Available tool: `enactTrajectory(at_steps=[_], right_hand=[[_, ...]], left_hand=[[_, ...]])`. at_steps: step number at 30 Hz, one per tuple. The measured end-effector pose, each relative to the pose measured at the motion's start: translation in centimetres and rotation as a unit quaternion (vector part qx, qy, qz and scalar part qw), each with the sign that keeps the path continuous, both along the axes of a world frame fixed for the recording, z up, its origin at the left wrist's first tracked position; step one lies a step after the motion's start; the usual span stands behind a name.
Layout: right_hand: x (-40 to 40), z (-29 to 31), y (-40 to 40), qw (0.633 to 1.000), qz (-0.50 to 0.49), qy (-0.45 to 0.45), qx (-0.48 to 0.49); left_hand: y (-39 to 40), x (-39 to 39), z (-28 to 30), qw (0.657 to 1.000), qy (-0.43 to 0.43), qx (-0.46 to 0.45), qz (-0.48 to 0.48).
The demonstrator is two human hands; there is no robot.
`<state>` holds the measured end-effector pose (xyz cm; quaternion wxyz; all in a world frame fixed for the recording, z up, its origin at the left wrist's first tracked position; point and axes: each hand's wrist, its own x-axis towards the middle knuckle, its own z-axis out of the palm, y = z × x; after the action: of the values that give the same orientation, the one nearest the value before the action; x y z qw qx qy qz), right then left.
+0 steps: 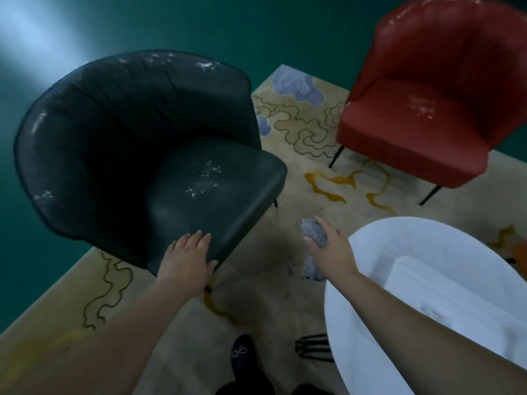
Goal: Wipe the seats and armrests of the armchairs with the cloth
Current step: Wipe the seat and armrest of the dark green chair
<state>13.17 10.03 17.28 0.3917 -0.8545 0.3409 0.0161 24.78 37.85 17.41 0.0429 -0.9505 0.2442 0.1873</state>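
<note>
Left hand (186,258) is being laid flat on the front corner of the dark green armchair (137,155); its fingers (196,238) are being kept straight and slightly spread, thumb out to the right along the seat's front edge. Nothing is being gripped by it.

Right hand (332,246) is being held in the air just right of that chair corner, apart from it, over the rug (299,143). The grey cloth (315,235) is being pinched in a bunch by curled fingers, thumb on the near side; a loose end is hanging down below the hand. The cloth is not touching either chair.

Dark green armchair: directly ahead of and left of the left fingers. White specks are being shown on the seat cushion, ahead of the fingertips, and along the top of the backrest and left armrest.

Red armchair (433,89): well apart, far ahead and to the right of the right fingers. White specks are being shown on its seat and along the backrest rim. Thin dark legs are standing on the rug.

White round counter (370,252): just right of and below the right forearm, with the forearm crossing over its near rim. A white rectangular tray-like item (456,283) is lying on it; details are too blurred to read.

Dark metal legs (312,347) are visible below the counter edge. A dark shoe (242,352) with a small bow is being seen on the rug, between the two forearms. Green wall behind both chairs.
</note>
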Motion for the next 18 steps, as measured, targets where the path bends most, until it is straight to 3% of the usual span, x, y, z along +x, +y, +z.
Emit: enactTrajectory(at_steps=[9, 18], right_hand=[[13.7, -0.2, 3.3, 0.995, 0.091, -0.042, -0.01], [29.3, -2.7, 1.9, 0.978, 0.205, -0.046, 0.01]], left_hand=[[4.6, 7.4, -0.3, 0.994, -0.011, -0.019, 0.11], [2.8, 16.3, -3.6, 0.965, 0.0, -0.029, 0.259]])
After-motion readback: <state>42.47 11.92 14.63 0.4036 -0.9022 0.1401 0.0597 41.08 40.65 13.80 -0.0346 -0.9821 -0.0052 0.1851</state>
